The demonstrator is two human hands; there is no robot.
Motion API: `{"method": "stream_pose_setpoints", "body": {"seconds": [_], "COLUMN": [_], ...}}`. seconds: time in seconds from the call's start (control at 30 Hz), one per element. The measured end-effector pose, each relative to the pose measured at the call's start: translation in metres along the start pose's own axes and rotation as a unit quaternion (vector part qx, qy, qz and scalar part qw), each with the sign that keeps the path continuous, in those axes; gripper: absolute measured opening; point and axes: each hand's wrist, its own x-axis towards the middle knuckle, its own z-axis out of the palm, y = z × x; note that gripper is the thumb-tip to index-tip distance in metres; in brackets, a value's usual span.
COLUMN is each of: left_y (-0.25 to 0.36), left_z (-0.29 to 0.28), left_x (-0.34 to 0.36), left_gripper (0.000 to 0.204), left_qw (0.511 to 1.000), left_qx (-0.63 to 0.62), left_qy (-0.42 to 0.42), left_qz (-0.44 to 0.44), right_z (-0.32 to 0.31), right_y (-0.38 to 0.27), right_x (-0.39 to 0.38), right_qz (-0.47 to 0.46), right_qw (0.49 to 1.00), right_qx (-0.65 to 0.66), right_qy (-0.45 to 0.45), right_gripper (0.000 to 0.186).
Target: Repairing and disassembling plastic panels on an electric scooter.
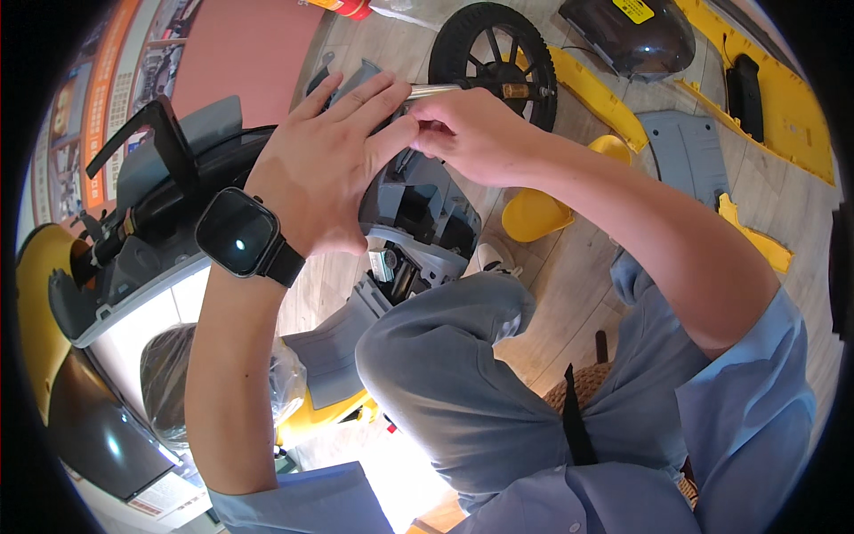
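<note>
My left hand, a black smartwatch on its wrist, is stretched out flat with its fingers spread. Its index fingertip meets the curled fingers of my right hand. The right fingers are pinched together; whatever may be between them is hidden. Just below both hands is a dark grey scooter body section with compartments and a lighter frame. Beyond the right hand is a spoked black wheel, with a silver rod in front of it, partly covered by my hands.
A scooter front with black handlebar and yellow-and-black panels stands at left. On the wooden floor at right are yellow body panels, a grey plate, a yellow curved part and a dark glossy shell. A plastic-wrapped part sits lower left.
</note>
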Motion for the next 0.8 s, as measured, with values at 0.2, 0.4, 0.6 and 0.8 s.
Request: {"method": "stream_pose_setpoints", "body": {"seconds": [0.2, 0.4, 0.6, 0.8], "left_y": [0.0013, 0.0, 0.0008, 0.0016], "left_z": [-0.0027, 0.0002, -0.0025, -0.0031], "left_x": [0.0013, -0.0001, 0.0011, 0.0011], "left_gripper": [0.109, 0.11, 0.108, 0.105], "left_qw": [1.0, 1.0, 1.0, 1.0], "left_qx": [0.0, 0.005, 0.003, -0.009], "left_qy": [-0.001, 0.0, -0.004, -0.001], "left_qz": [-0.001, -0.002, -0.001, 0.0], "right_z": [-0.0004, 0.0018, 0.0021, 0.0019], "right_y": [0.0031, 0.0018, -0.0012, -0.0014], "right_x": [-0.0025, 0.003, 0.0045, 0.005], "right_qz": [0.05, 0.003, 0.009, -0.012], "right_qw": [0.996, 1.0, 1.0, 0.999], "right_qx": [0.063, 0.007, -0.006, -0.04], "right_qy": [-0.042, -0.022, -0.024, -0.012], "right_gripper": [0.019, 0.016, 0.017, 0.017]}}
